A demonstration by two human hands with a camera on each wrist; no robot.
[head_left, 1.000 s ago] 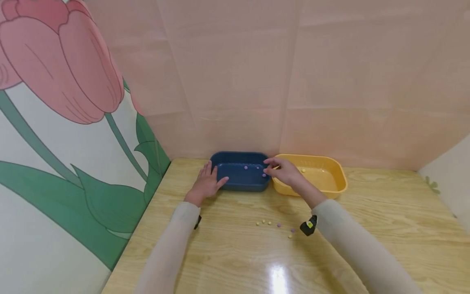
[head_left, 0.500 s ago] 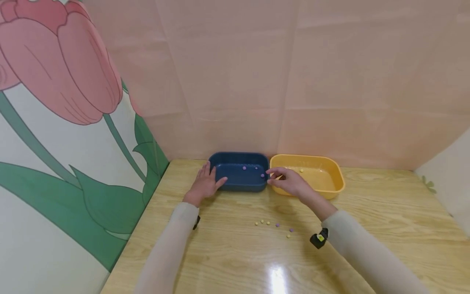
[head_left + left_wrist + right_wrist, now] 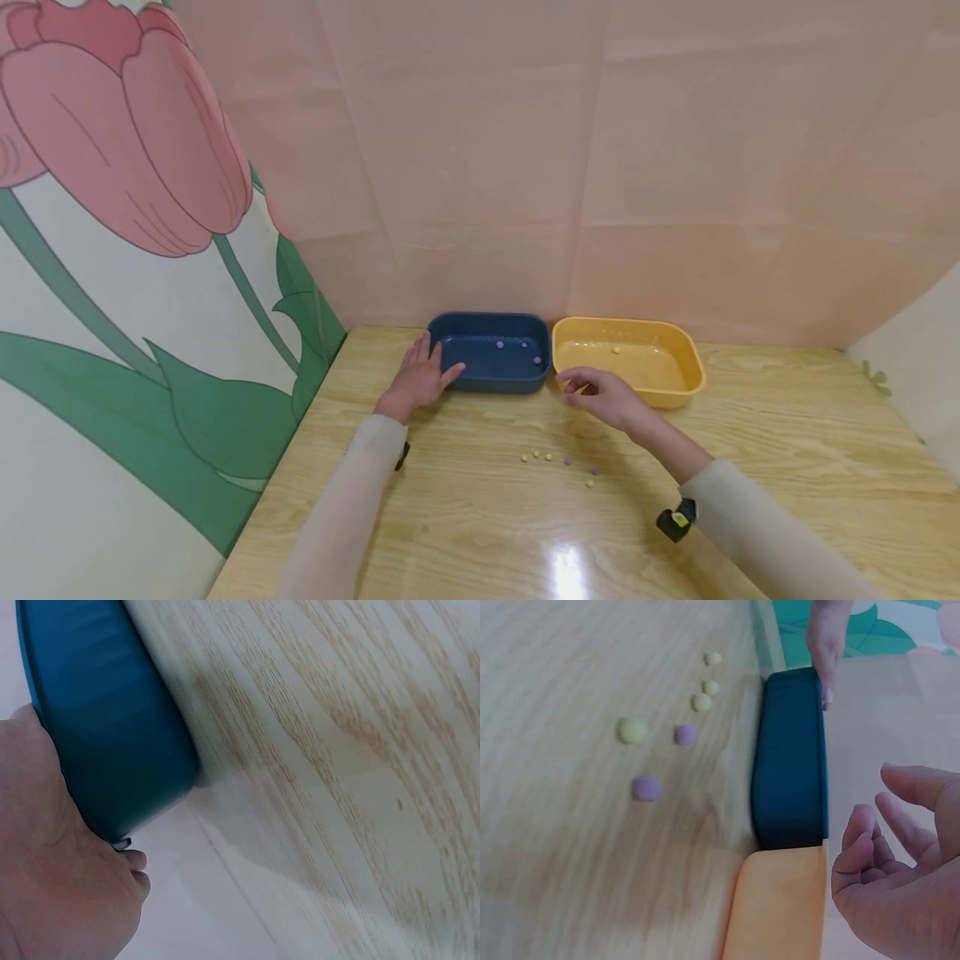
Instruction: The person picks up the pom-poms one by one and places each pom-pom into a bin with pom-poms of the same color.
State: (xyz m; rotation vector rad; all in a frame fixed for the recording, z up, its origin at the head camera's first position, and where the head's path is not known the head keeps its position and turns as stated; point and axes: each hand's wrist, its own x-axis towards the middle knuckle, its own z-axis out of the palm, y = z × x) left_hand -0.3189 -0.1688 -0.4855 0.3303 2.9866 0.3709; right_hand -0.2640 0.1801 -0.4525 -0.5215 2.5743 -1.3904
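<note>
My left hand [image 3: 417, 379] rests at the left end of a blue tray [image 3: 487, 386], fingers fairly straight over its rim. Three small purple balls [image 3: 537, 361] lie inside that tray. My right hand [image 3: 603, 398] hovers over the front left rim of a yellow tray [image 3: 686, 396]. Its thumb and index finger stand apart with nothing between them, the other fingers loosely bent, as the right wrist view shows. One small yellow ball [image 3: 617, 351] lies in the yellow tray. Several yellow balls [image 3: 632, 730] and two purple balls [image 3: 646, 789] lie loose on the table in front of the trays.
Both trays stand side by side on the wooden table [image 3: 465, 500], against a pink cloth [image 3: 480, 167] at the back. A wall with painted tulips [image 3: 172, 133] borders the left side. A white wall [image 3: 915, 367] is at the right.
My right hand has drawn back from the right end of the blue tray, toward me and to the right. My left hand has kept its place, and the loose balls lie unchanged.
</note>
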